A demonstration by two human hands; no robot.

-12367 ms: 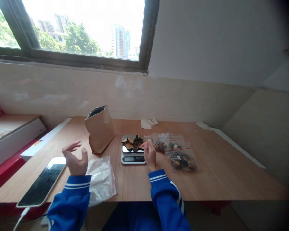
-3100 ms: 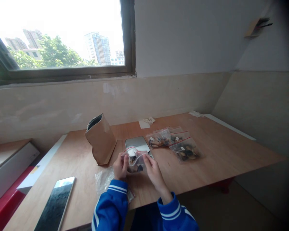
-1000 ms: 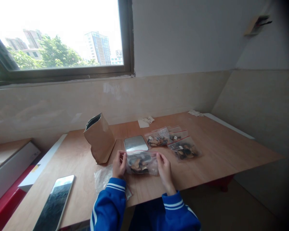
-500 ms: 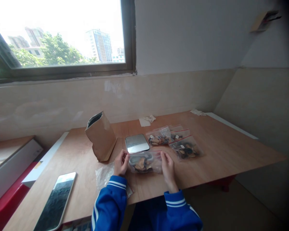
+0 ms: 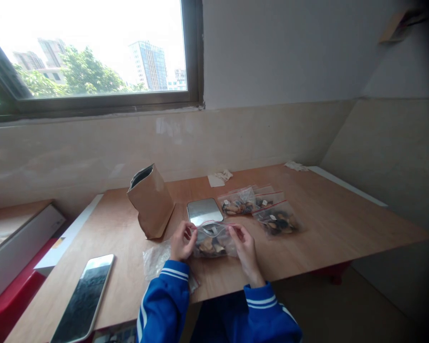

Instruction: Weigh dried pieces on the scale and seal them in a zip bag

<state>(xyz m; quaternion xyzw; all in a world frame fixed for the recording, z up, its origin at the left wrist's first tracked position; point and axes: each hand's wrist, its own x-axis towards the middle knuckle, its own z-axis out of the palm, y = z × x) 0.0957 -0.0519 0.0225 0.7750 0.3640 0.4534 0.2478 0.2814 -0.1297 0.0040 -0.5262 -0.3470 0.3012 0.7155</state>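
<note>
A clear zip bag (image 5: 212,239) with a red seal strip holds dark and tan dried slices. My left hand (image 5: 182,241) pinches its left top corner and my right hand (image 5: 243,242) pinches its right top corner, just above the wooden table (image 5: 329,224). Directly behind the bag sits a small kitchen scale (image 5: 204,210) with a bare steel plate. A brown paper bag (image 5: 150,200) stands open to the left of the scale. Filled zip bags (image 5: 276,220) lie to the right of the scale.
A pile of empty zip bags (image 5: 155,259) lies under my left forearm. A phone (image 5: 81,297) rests at the near left edge. Crumpled paper scraps (image 5: 219,177) lie by the tiled wall. A white box and a red surface are off the table's left side.
The dried slices left the scale plate and are now inside the bag. Over the last second my hands slid closer together along the bag's top edge, and the bag's mouth gapes slightly.
</note>
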